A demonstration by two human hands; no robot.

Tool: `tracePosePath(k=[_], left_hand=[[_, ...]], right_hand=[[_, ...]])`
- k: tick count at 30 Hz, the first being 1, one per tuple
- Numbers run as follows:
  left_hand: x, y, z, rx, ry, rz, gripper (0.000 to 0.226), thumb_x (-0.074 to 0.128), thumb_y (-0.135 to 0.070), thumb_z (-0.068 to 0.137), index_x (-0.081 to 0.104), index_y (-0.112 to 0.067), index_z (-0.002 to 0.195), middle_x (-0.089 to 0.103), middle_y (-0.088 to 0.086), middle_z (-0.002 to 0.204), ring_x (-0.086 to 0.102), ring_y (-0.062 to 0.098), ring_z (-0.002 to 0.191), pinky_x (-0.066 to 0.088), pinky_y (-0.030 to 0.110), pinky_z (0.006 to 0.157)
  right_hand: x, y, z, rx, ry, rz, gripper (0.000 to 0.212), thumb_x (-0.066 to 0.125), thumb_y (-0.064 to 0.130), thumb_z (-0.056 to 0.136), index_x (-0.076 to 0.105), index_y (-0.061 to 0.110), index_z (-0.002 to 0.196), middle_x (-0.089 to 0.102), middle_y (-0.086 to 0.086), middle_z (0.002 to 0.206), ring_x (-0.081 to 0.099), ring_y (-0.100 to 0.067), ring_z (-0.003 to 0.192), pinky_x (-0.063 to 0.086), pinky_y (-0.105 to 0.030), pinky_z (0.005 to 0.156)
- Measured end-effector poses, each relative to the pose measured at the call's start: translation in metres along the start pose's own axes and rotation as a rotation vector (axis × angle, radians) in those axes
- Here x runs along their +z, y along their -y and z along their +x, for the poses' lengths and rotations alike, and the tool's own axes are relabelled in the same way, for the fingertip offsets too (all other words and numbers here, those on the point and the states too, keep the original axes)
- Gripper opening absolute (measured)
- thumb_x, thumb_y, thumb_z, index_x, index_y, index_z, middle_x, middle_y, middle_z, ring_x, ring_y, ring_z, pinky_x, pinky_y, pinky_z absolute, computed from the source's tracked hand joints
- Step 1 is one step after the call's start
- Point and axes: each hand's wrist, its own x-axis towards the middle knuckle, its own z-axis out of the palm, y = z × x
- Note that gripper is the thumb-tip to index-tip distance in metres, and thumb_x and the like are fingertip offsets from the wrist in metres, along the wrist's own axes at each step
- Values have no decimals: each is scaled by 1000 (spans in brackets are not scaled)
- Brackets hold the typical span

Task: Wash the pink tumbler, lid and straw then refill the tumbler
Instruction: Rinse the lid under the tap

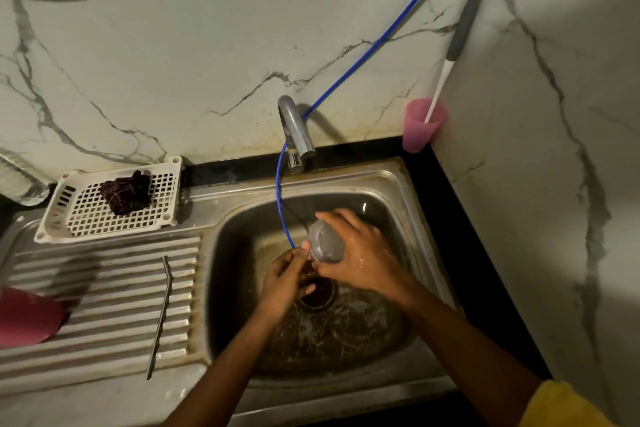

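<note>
Over the steel sink [381,177] the right hand [367,260] has its fingers wrapped round the clear lid [325,241], holding it tilted above the basin with its flat face turned up and to the left. The left hand [282,279] is close beneath it, fingers curled and the thumb tip against the lid's near-left rim. From here I cannot tell whether that hand grips anything. A thin blue tube [381,38] comes down along the marble wall, passes the grey tap [296,128], and ends just beside the lid's left edge. Below the hands sits the dark drain [317,298], in a wet, stained basin. The metal straw [161,315] lies alone on the ribbed drainboard [104,274], left of the basin. The pink tumbler [27,317] rests at the drainboard's far left edge, blurred and partly out of sight. A white plastic basket [69,218] on the far side of the drainboard holds a dark scrubber [126,191]. In the far right corner a pink cup [420,132] holds a grey-handled brush [460,31].
</note>
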Motion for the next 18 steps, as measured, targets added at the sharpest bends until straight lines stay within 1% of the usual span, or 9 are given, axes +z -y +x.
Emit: tracePosePath(k=[3, 4, 5, 7, 9, 11, 14, 16, 18], left_hand=[[-2, 3, 3, 18, -63, 39, 19, 56, -24, 102, 69, -11, 104, 73, 11, 95, 69, 19, 90, 53, 31, 78], [-2, 5, 3, 18, -80, 57, 14, 57, -19, 101, 69, -11, 101, 72, 12, 95, 68, 20, 92, 52, 31, 77], [-3, 8, 5, 14, -91, 75, 11, 58, -13, 100, 69, -12, 98, 71, 11, 96, 67, 21, 94, 51, 32, 78], [-6, 12, 9, 19, -88, 106, 11, 60, -9, 99, 69, -15, 100, 70, 10, 100, 66, 22, 95, 52, 33, 79], [-4, 12, 9, 22, -44, 140, 17, 60, -10, 99, 67, -15, 115, 69, 9, 106, 67, 20, 95, 55, 33, 77], [2, 10, 8, -8, 13, 96, 29, 62, -10, 98, 62, -18, 126, 69, 7, 112, 67, 20, 99, 58, 28, 72], [16, 4, 8, -77, 97, 8, 32, 61, -10, 98, 60, -23, 127, 71, 10, 115, 66, 22, 100, 57, 24, 73], [22, 2, 9, -83, 114, 26, 35, 62, -8, 98, 58, -24, 128, 71, 12, 112, 64, 22, 93, 54, 23, 71], [22, 0, 9, -79, 137, 17, 33, 65, -6, 95, 60, -21, 124, 71, 12, 105, 61, 24, 87, 53, 24, 68]], right_hand=[[6, -10, -4, 89, 270, -288, 87, 74, 56, 73, 36, 34, 148, 39, 1, 152, 43, -26, 136, 33, -43, 114], [9, -15, -8, 123, 301, -270, 86, 76, 55, 75, 37, 33, 148, 38, 1, 153, 41, -25, 138, 31, -39, 114], [8, -17, -12, 162, 273, -192, 87, 77, 55, 74, 36, 34, 149, 36, 2, 155, 39, -24, 140, 30, -37, 113], [2, -19, -12, 170, 169, -83, 91, 78, 58, 73, 33, 40, 150, 32, 7, 156, 38, -23, 140, 31, -40, 113], [-1, -18, -10, 146, 130, -107, 94, 78, 59, 73, 29, 43, 151, 31, 9, 154, 40, -24, 137, 36, -44, 110], [1, -16, -8, 93, 100, -107, 95, 78, 59, 72, 30, 41, 152, 32, 8, 149, 39, -23, 135, 41, -43, 107], [8, -15, -7, -15, 68, -160, 89, 75, 55, 76, 33, 36, 152, 35, 1, 145, 39, -23, 129, 44, -41, 102], [10, -15, -7, -34, 52, -151, 92, 75, 51, 78, 29, 32, 156, 37, -3, 145, 39, -26, 128, 43, -44, 103], [12, -16, -9, -42, 59, -16, 102, 82, 44, 76, 23, 27, 158, 38, -3, 145, 39, -20, 130, 40, -34, 106]])
